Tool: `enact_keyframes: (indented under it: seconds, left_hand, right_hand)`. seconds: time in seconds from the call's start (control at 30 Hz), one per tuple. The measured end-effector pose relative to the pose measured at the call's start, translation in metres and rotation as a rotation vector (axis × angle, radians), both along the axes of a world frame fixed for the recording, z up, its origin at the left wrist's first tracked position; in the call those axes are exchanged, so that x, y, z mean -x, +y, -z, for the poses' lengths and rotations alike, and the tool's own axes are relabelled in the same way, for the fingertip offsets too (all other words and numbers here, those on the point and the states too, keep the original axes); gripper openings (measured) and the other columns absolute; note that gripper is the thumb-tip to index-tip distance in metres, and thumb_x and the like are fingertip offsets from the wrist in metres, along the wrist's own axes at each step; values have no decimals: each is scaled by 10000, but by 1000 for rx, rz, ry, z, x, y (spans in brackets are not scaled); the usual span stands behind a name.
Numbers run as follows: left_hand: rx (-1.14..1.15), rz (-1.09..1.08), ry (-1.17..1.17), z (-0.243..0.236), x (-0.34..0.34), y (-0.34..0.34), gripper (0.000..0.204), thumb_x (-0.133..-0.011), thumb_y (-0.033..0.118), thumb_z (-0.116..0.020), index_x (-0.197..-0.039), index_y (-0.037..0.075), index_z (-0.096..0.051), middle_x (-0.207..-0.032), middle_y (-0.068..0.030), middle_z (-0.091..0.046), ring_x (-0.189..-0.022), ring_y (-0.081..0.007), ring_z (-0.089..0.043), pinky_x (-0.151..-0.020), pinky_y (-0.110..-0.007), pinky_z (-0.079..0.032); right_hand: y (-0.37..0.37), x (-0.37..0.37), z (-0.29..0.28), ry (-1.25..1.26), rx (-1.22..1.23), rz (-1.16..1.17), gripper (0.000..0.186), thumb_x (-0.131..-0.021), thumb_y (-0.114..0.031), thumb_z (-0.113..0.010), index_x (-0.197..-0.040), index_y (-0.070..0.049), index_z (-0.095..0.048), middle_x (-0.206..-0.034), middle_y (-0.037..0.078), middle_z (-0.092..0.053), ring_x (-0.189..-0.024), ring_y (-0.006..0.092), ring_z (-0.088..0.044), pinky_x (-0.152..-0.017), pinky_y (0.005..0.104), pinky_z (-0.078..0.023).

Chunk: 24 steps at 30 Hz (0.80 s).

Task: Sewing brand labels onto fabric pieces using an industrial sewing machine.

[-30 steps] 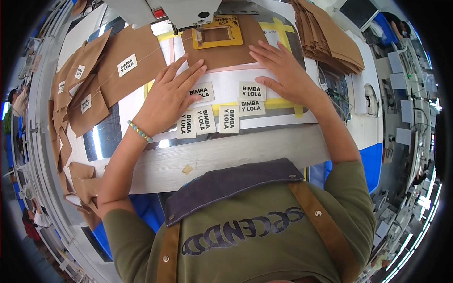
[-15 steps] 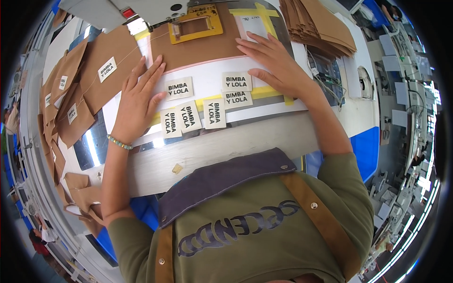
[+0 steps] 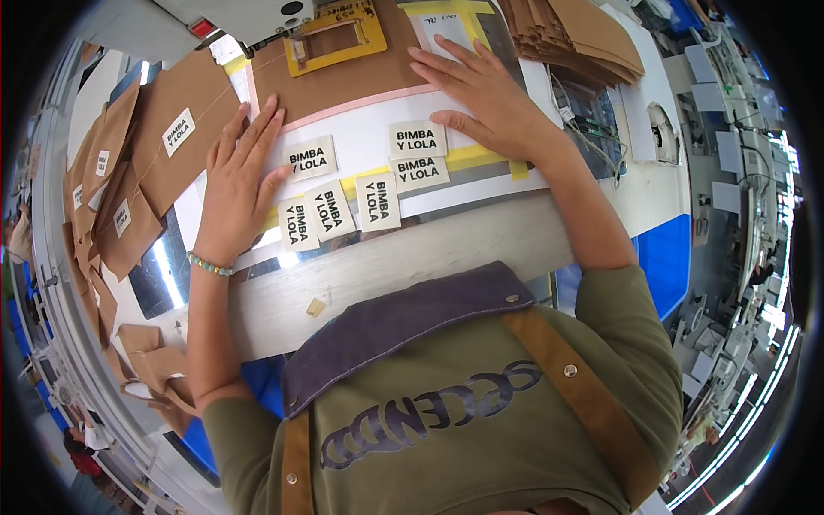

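Observation:
My left hand (image 3: pixel 233 184), a beaded bracelet at its wrist, rests flat with fingers stretched at the left edge of a brown panel (image 3: pixel 343 83) and the white sheet (image 3: pixel 369 120) bordering it. My right hand (image 3: pixel 493 103) lies spread across the panel's right side, fingertips near a taped white strip (image 3: pixel 438 33). Neither hand grips anything. Between them sit several small cream labels with dark print, including a single label (image 3: pixel 309 158), an overlapping upper label (image 3: pixel 417 138) and an upright label (image 3: pixel 378 202). A yellow frame (image 3: pixel 343 59) lies on the panel under the machine head (image 3: pixel 172 19).
Brown pieces bearing labels (image 3: pixel 193 112) hang joined by thread at the left. A stack of brown pieces (image 3: pixel 592 39) stands at the far right, beside loose cables (image 3: pixel 592 142). Blue bins (image 3: pixel 663 262) flank the table's grey front edge (image 3: pixel 412 253).
The whole view has shifted slightly, carrying the table and machine left and up in the picture. Both hands remain flat in nearly the same places on the work.

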<state>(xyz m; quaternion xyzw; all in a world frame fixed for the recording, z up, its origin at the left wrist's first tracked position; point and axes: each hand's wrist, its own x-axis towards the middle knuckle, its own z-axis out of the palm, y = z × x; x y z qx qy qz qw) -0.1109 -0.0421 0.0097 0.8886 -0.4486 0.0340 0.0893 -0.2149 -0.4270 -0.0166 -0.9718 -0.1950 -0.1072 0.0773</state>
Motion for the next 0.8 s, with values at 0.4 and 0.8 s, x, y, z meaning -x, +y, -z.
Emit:
enact_keyframes:
  seconds: [0.4, 0.8]
  left_hand:
    - [11, -16, -34, 0, 2, 2, 612, -1043, 345, -661, -1615, 163, -544, -1739, -41, -441, -1634, -344, -321, -1321, -494, -271]
    - [106, 10, 6, 2, -1, 5, 546, -1017, 275, -708, -1532, 117, -624, -1680, -48, -522, -1607, -349, -370, -1303, -493, -308]
  right_hand:
    - [0, 6, -7, 82, -21, -28, 690, -1111, -533, -494, -1653, -105, -468, -1773, 53, -370, -1667, 302, -245, -1362, 571, -135]
    - [-7, 4, -18, 40, -181, -112, 569, -1067, -410, -625, -1523, -70, -622, -1670, 79, -533, -1600, 322, -394, -1344, 548, -206]
